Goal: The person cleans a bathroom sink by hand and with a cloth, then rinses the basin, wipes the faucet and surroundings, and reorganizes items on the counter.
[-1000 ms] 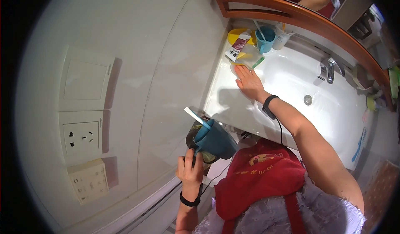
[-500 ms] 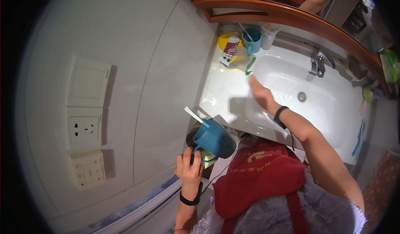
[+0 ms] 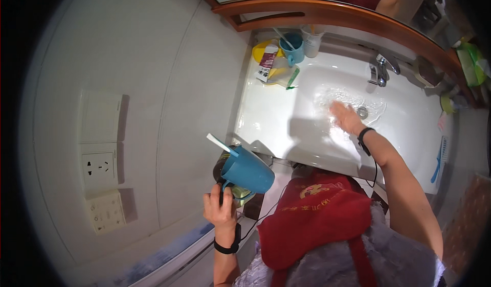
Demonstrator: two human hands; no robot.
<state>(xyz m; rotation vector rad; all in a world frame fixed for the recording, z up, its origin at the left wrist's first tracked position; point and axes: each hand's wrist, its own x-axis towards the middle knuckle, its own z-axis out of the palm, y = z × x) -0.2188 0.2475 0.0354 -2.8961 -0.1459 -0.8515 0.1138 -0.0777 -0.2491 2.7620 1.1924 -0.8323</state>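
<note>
My left hand [image 3: 220, 205] grips a blue plastic mug [image 3: 249, 172] by its handle, off the basin's near left corner. A white stick-like handle [image 3: 220, 142] juts from the mug's far left side. My right hand [image 3: 346, 117] is down in the white washbasin [image 3: 312, 108], left of the drain [image 3: 362, 112]. Its fingers reach out flat in splashing water and hold nothing, though their tips are blurred. A dark round object [image 3: 220, 168] shows partly behind the mug, next to something pale green [image 3: 242, 196].
On the left ledge lie a toothpaste tube [image 3: 267, 63] and a yellow dish [image 3: 261, 51], beside a blue cup [image 3: 292, 48] and a white cup [image 3: 312, 42]. A chrome faucet [image 3: 381, 72] stands at the back. Right rim: blue brush [image 3: 439, 161]. A wooden-framed mirror [image 3: 327, 9] overhangs the back.
My right hand has moved from the basin's left rim, rightward and down into the basin, where water now splashes. The left hand still holds the mug.
</note>
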